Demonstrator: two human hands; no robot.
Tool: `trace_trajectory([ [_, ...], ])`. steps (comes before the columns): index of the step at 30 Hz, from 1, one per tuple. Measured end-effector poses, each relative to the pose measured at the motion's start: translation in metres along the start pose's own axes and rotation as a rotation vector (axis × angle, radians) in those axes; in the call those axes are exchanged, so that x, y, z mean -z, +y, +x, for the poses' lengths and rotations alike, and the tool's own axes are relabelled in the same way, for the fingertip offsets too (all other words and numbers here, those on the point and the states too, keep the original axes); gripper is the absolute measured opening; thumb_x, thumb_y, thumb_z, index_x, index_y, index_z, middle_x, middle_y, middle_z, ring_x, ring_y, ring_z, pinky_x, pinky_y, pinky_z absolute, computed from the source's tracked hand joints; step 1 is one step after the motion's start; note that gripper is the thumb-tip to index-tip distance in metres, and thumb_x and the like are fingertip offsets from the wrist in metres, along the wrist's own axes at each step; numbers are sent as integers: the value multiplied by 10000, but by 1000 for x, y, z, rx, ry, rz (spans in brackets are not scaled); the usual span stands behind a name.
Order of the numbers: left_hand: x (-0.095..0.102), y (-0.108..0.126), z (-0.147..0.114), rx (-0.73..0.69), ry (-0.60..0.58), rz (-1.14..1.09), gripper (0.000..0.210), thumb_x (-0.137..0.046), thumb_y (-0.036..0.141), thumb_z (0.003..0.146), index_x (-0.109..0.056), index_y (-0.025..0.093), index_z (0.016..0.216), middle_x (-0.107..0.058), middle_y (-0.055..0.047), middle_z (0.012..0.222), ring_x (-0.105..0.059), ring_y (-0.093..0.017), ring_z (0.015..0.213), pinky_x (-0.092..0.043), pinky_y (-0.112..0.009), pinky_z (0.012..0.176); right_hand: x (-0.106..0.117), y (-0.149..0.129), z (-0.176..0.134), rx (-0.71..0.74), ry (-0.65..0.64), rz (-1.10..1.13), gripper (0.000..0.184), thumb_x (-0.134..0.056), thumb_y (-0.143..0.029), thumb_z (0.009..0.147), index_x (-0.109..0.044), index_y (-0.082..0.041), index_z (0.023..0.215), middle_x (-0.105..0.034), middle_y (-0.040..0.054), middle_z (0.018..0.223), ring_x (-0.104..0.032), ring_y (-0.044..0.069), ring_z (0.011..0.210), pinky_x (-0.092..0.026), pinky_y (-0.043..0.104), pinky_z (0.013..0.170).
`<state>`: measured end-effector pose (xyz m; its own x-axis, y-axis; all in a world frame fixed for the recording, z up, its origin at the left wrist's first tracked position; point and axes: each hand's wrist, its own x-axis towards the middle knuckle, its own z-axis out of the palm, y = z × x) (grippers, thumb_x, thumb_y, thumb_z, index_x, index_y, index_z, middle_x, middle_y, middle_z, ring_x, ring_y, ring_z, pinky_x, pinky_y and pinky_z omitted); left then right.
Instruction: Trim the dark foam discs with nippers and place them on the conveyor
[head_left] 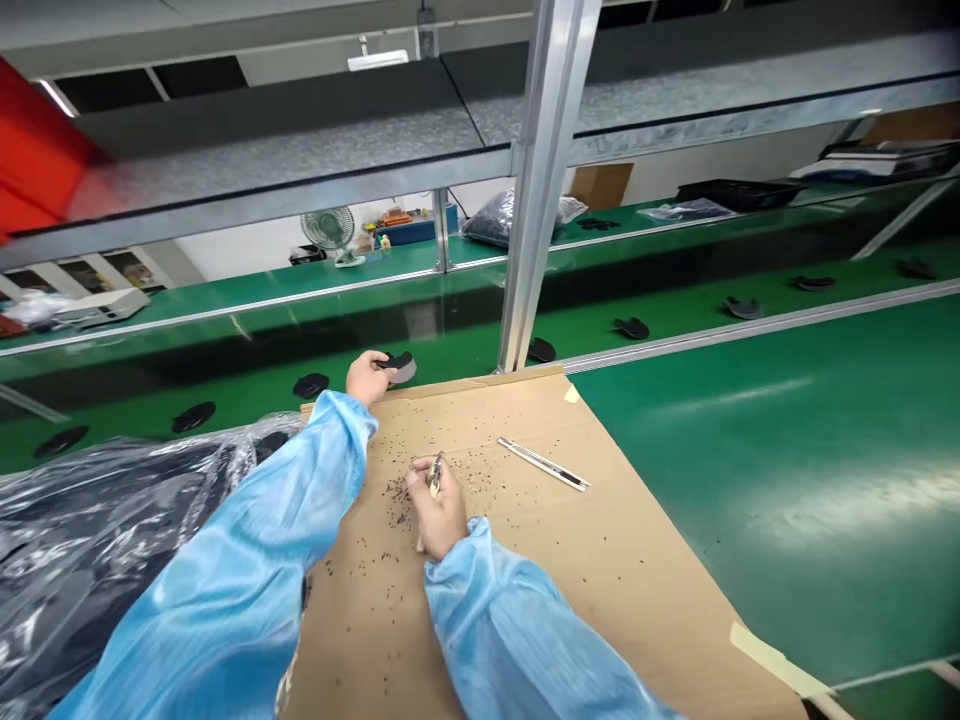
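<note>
My left hand (367, 378) reaches to the far edge of the cardboard sheet, its fingers closed on a flat, curved black piece (399, 366) held at the belt's near side. Over the middle of the cardboard (540, 560), my right hand (441, 512) is wrapped round a small tool (435, 474) with a brass-coloured, dark-tipped end pointing up; the palm hides the rest, so its kind is unclear. Tiny black bits (401, 490) lie scattered around that hand. To its right rests a slim silver craft knife (544, 464), touched by neither hand.
Several similar black pieces (631, 328) lie spaced along the green belt (465, 350) beyond the cardboard. A metal post (536, 200) rises at the cardboard's far edge. Clear plastic bags of dark items (112, 560) are piled at left. Green table surface (787, 450) extends right.
</note>
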<state>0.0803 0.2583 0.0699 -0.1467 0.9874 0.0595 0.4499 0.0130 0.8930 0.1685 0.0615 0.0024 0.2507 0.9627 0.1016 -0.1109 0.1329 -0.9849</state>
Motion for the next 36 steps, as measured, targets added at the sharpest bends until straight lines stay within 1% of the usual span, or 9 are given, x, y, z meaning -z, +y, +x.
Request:
trace_trajectory([
  [4,57,-8,-60,56,-73,-245,294,-662,196,682,-568,152,958,-638,-53,853,-619,-149,690,-509,-301,656,2,2,-3,44,-90,22,435,-629,-363,727,-479,-221,1110,-502,-2,843,-530,154,710,-470,283,665],
  [6,82,-18,-95,132,-166,-527,331,-700,247,661,-564,161,950,-638,-58,894,-620,-156,727,-508,-305,656,3,1,-6,50,-128,-41,504,-636,-381,733,-466,-221,1180,-515,27,918,-552,183,821,-489,309,728],
  [7,91,-25,-111,167,-172,-627,358,-726,260,640,-560,163,942,-635,-53,893,-618,-157,736,-505,-298,648,3,1,-8,50,-142,-83,521,-634,-394,745,-464,-214,1203,-523,41,943,-558,194,852,-494,322,747],
  [10,104,-46,-153,193,-79,-735,517,-792,210,573,-542,183,1025,-634,-19,864,-609,-135,710,-480,-244,612,3,-3,-13,86,-185,-169,536,-596,-419,807,-453,-180,1265,-569,71,969,-587,200,837,-509,337,754],
  [13,102,-65,-178,170,-68,-828,616,-803,192,585,-530,199,1138,-660,-36,957,-631,-144,814,-493,-249,710,3,-7,-18,216,-242,-239,516,-535,-383,872,-423,-180,1333,-610,93,1039,-611,203,871,-510,353,804],
  [16,97,-80,-187,188,-114,-954,464,-797,237,627,-598,143,1036,-671,-71,1000,-630,-174,919,-489,-296,846,4,-9,-20,404,-277,-437,473,-505,-323,894,-440,-196,1345,-599,111,1158,-582,235,1018,-468,401,912],
  [20,94,-90,-188,216,-140,-1037,393,-795,280,648,-609,137,962,-675,-58,913,-643,-169,795,-529,-331,774,4,-6,-20,557,-362,-679,450,-496,-289,893,-468,-186,1331,-610,117,1148,-559,261,1044,-457,427,922],
  [26,95,-89,-189,277,-166,-1001,463,-809,318,627,-602,154,1007,-628,-8,797,-575,-102,544,-518,-257,519,4,-3,-20,611,-439,-805,409,-492,-295,899,-504,-160,1285,-636,112,1025,-575,253,917,-481,404,842],
  [36,97,-88,-190,309,-162,-986,504,-821,321,608,-610,128,1022,-615,-20,778,-534,-83,523,-465,-206,438,4,-6,-20,628,-453,-819,385,-501,-316,897,-528,-167,1250,-634,98,936,-581,236,869,-482,371,807],
])
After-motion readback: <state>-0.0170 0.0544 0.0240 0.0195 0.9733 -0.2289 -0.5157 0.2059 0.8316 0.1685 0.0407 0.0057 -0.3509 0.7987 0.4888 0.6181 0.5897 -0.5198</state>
